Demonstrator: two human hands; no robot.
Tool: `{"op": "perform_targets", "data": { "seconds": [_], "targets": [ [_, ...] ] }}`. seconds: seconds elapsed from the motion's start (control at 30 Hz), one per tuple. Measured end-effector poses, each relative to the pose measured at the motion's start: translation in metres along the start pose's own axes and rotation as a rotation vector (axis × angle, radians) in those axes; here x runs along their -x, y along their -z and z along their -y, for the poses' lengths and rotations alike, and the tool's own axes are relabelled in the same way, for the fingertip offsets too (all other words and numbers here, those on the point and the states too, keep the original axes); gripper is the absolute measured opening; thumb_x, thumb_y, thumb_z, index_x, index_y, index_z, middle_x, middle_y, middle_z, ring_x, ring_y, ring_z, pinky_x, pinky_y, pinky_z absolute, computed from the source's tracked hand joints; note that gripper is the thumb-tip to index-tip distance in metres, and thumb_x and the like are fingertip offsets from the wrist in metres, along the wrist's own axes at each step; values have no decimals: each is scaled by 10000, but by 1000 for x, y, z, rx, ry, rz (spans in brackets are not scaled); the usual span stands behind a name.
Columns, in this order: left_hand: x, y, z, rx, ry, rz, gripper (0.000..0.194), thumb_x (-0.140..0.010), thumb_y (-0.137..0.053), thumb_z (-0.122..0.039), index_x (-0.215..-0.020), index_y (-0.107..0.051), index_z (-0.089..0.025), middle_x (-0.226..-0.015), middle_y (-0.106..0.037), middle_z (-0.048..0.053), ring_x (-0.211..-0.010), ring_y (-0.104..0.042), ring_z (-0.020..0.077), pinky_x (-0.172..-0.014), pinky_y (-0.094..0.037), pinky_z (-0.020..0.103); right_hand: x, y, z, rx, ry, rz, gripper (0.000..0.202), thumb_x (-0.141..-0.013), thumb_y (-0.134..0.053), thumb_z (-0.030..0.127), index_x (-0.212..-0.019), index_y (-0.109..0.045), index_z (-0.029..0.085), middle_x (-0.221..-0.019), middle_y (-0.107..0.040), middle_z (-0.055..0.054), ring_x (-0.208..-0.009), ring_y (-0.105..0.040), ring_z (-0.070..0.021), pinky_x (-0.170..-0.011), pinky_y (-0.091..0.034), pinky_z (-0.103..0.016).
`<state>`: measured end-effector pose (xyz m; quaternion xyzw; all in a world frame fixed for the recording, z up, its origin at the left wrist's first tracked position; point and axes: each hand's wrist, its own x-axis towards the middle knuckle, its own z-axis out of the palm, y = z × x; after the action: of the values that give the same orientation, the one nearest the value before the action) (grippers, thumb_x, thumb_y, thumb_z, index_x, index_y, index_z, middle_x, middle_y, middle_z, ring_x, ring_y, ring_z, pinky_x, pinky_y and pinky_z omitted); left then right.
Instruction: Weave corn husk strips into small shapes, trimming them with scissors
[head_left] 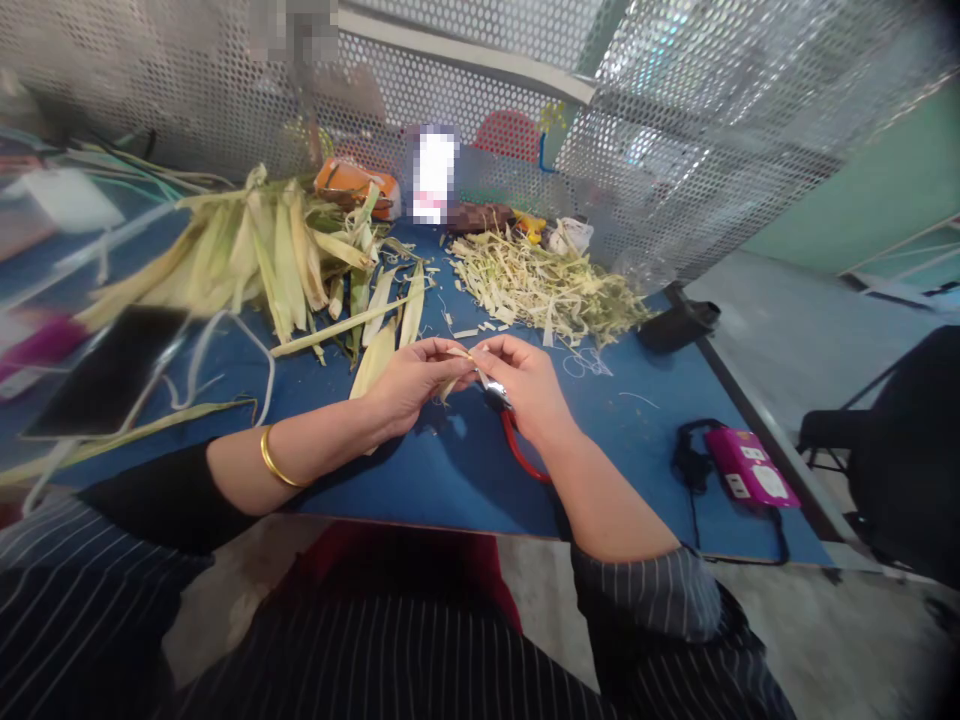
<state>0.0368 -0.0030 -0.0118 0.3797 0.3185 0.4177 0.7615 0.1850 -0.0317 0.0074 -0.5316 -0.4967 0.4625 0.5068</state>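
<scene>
Both hands meet over the blue table, fingertips nearly touching. My left hand (412, 385) pinches a small pale strip of husk (448, 385) that hangs below its fingers. My right hand (525, 385) closes on the other side of the strip, with a silver-bladed tool with a red handle (516, 440) partly hidden under its palm. Long pale green husk leaves (375, 360) lie just behind my left wrist. Beyond my right hand is a heap of thin shredded husk (547, 285).
A big bundle of husks (255, 245) lies at back left, near an orange packet (360, 188). A phone-like dark slab (109, 375) is at left. A black cylinder (679, 326) and a magenta power strip (752, 467) are at right. Perforated metal mesh (465, 70) stands behind.
</scene>
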Motion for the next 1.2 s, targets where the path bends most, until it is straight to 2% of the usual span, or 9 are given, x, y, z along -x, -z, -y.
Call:
{"op": "perform_targets", "data": {
  "seconds": [0.2,0.3,0.4,0.57,0.7,0.83,1.0,1.1,1.2],
  "targets": [
    [1,0,-3,-114,92,-38,233,-711,-729,-330,-834,-690,-136,-798,-693,70,-695,-649,144,-650,-504,257,-5,6,-1,-21,-1,-62,234,-681,-703,395,-734,-635,177,-586,-557,36,-528,-452,-81,-531,-354,-238],
    [2,0,-2,-254,102,1,249,-697,-736,-373,-806,-702,-152,-782,-695,72,-681,-634,134,-623,-483,243,-6,6,-2,-22,-3,-69,243,-666,-715,397,-709,-622,177,-570,-546,41,-511,-435,-75,-512,-342,-232],
    [4,-1,0,-332,64,25,190,-668,-758,-338,-719,-697,-165,-697,-677,44,-635,-607,120,-625,-467,250,-6,7,-5,-54,-32,-27,242,-675,-713,398,-683,-616,176,-529,-520,50,-486,-424,-70,-498,-331,-230],
    [6,-4,3,-441,-39,58,93,-675,-737,-227,-625,-695,-161,-629,-660,33,-606,-577,114,-673,-445,269,-7,7,-11,-190,-177,80,247,-659,-729,385,-694,-621,165,-566,-565,31,-505,-472,-74,-522,-366,-230],
    [6,-2,2,-463,-31,60,96,-673,-746,-256,-677,-717,-165,-663,-660,37,-585,-544,110,-594,-402,259,-5,7,-7,-138,-121,60,247,-681,-710,399,-709,-620,172,-574,-559,31,-523,-478,-78,-529,-378,-230],
    [4,1,-1,-446,-101,49,147,-697,-738,-318,-735,-723,-176,-727,-649,38,-618,-522,109,-573,-386,249,-2,7,-1,-21,-28,43,240,-702,-692,413,-725,-638,180,-594,-561,26,-543,-471,-84,-537,-381,-235],
    [4,1,-3,-411,-91,75,211,-683,-751,-321,-583,-639,-173,-580,-543,6,-541,-457,92,-528,-362,243,-4,5,-3,29,9,11,289,-736,-646,479,-749,-650,190,-670,-594,5,-592,-505,-101,-581,-421,-252],
    [2,1,-5,-349,-107,15,219,-688,-746,-351,-614,-645,-171,-610,-571,15,-557,-480,93,-545,-378,242,-6,4,-5,-8,-5,-71,347,-773,-582,539,-788,-640,197,-725,-609,-10,-631,-543,-106,-613,-451,-254],
    [0,3,-8,-312,-153,-80,216,-676,-751,-365,-690,-663,-169,-672,-614,16,-606,-529,98,-587,-403,241,-6,3,-5,-46,-50,-42,318,-764,-607,507,-769,-631,190,-724,-623,-17,-666,-578,-114,-657,-471,-263]
  ]
}}
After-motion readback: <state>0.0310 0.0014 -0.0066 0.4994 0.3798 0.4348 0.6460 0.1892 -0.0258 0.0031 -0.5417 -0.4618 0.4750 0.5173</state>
